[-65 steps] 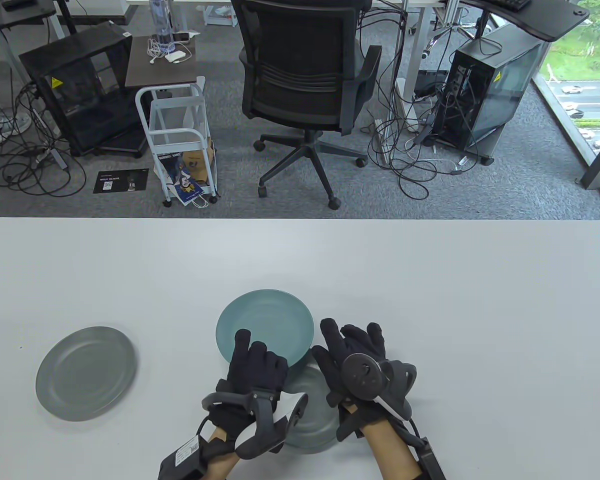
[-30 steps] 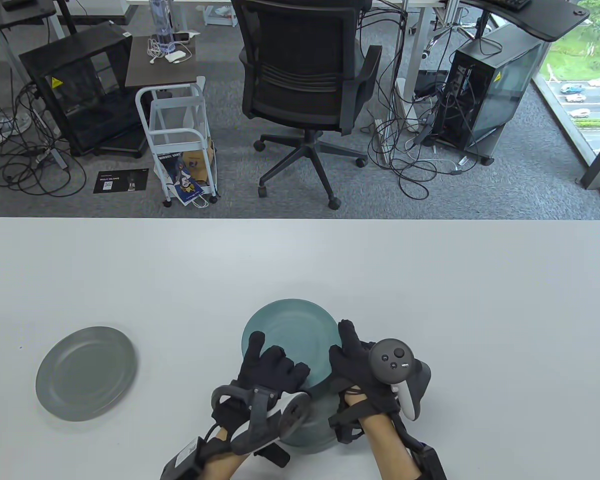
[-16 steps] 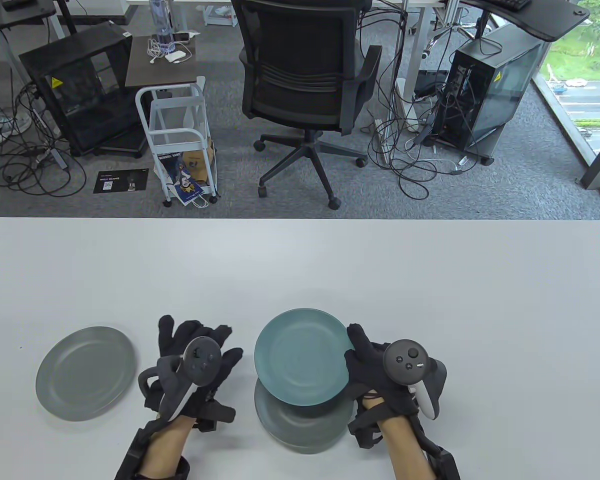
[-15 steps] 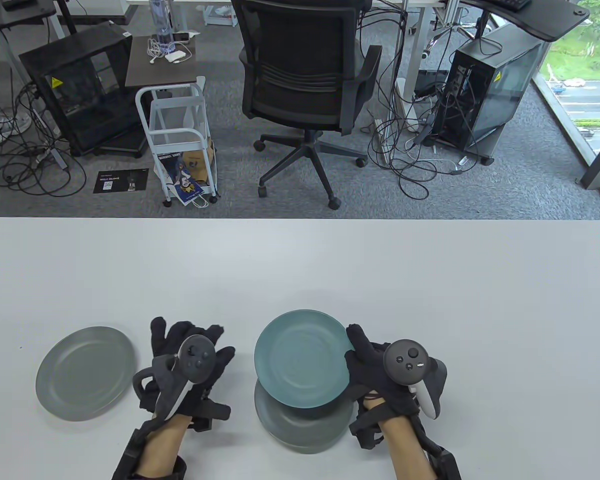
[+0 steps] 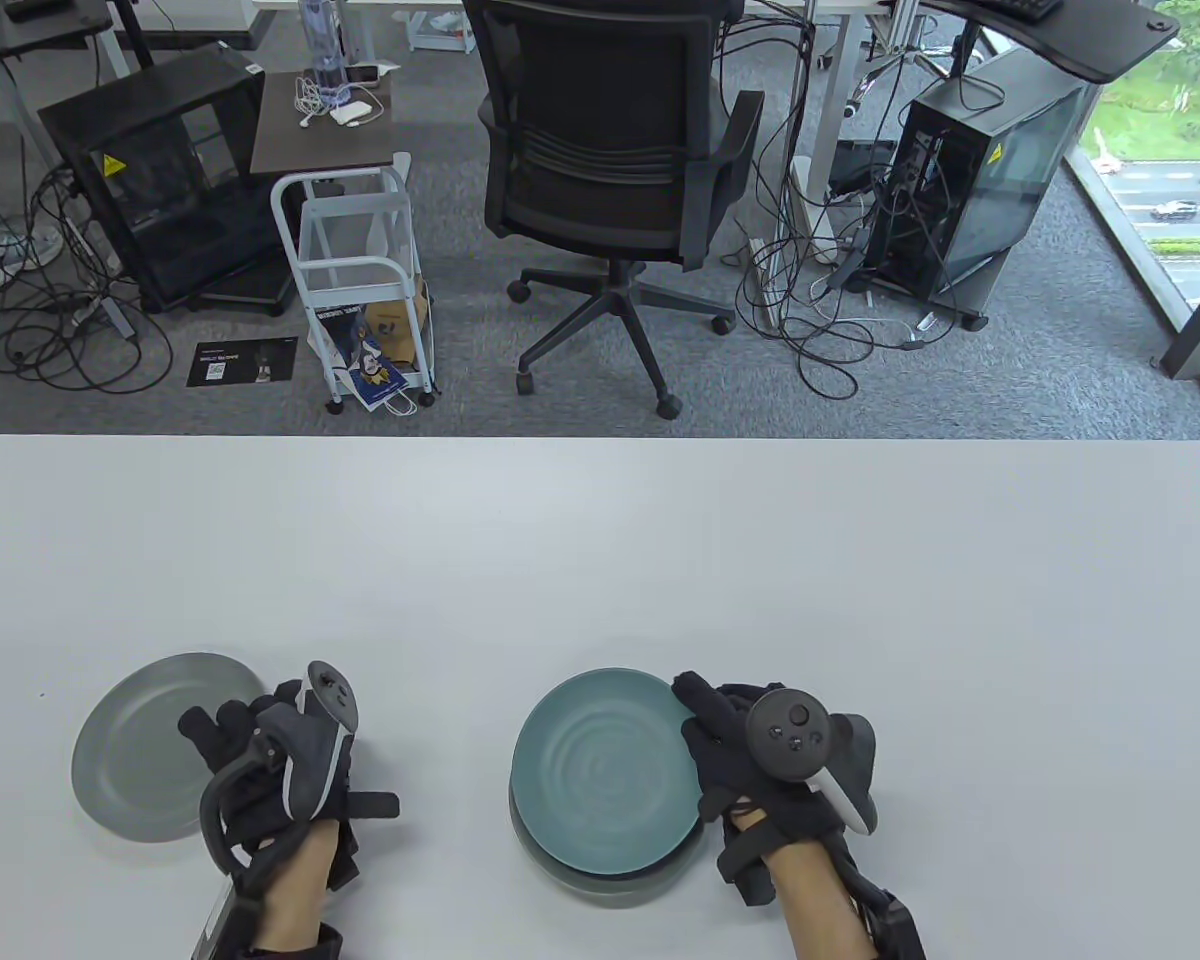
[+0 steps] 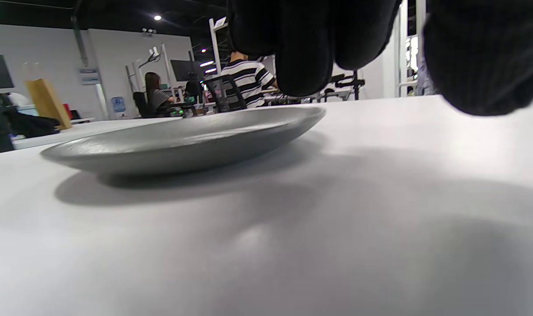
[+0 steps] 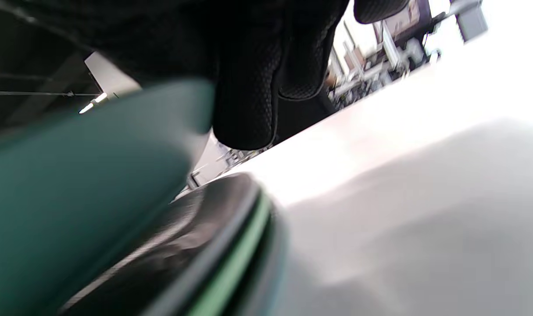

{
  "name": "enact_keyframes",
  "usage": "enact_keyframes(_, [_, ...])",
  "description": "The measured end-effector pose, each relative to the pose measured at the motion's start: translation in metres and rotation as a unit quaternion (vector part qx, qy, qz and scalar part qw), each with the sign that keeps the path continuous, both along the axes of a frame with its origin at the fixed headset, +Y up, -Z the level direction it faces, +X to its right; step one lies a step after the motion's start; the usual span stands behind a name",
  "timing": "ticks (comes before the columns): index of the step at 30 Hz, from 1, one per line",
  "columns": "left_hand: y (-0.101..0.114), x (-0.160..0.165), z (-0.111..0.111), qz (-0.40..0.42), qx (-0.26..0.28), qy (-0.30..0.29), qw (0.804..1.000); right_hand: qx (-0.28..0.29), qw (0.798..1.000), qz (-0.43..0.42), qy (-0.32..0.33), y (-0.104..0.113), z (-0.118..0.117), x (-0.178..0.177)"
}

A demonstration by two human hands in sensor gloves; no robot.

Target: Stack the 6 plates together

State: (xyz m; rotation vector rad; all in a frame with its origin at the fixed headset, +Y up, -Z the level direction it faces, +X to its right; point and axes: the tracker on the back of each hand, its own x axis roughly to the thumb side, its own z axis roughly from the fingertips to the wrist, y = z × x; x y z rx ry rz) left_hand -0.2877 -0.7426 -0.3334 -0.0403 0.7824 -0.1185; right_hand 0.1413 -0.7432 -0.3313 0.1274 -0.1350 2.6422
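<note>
Since the earlier frames the left hand has let go of the teal plate and swung out to the left, and the teal plate has come down from a tilted, offset pose to sit nearly square over the stack.

Going left to right: the grey plate lies flat on the table, alone, with the left hand at its right rim. The left wrist view shows the fingers hanging just above that rim with nothing between them, the hand loose and holding nothing. Right of it, well apart, is the stack, its top teal plate pinched at the right rim by the right hand; the right wrist view shows a finger under the rim and the plate lifted a little off the plate below (so not yet released).

The plates look stiff, smooth and fairly light, probably melamine or glazed ceramic: slippery against gloves and apt to chip if dropped. The grey plate's shallow upturned rim is the place to grip, thumb on top, fingers slid beneath.

No brand or writing shows on the plates; floor labels behind the table are too small to read.
</note>
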Motion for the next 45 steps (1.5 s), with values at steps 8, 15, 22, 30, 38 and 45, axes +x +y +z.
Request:
enact_keyframes(8, [-0.008,-0.017,-0.003,0.023,-0.061,0.05,0.997,0.03,0.999,0.031,-0.017,0.001,0.003,-0.004])
enact_keyframes(15, [-0.014,-0.028,-0.004,0.026,-0.061,0.081,0.994,0.026,0.999,0.031,-0.015,0.001,0.003,-0.005])
enact_keyframes(22, [-0.022,-0.04,-0.009,0.026,-0.043,0.087,0.995,0.018,0.999,0.027,-0.009,0.0,0.003,-0.006])
enact_keyframes(30, [-0.024,-0.041,-0.01,0.004,-0.024,0.07,0.997,0.014,1.0,0.017,-0.007,0.0,0.003,-0.006])
enact_keyframes(38, [-0.018,-0.034,-0.006,-0.031,0.021,0.055,0.998,0.012,1.0,0.014,-0.005,-0.001,0.003,-0.006])
enact_keyframes(45, [-0.006,-0.021,-0.004,-0.053,0.081,0.024,0.995,0.011,1.0,0.014,-0.006,-0.001,0.003,-0.006])
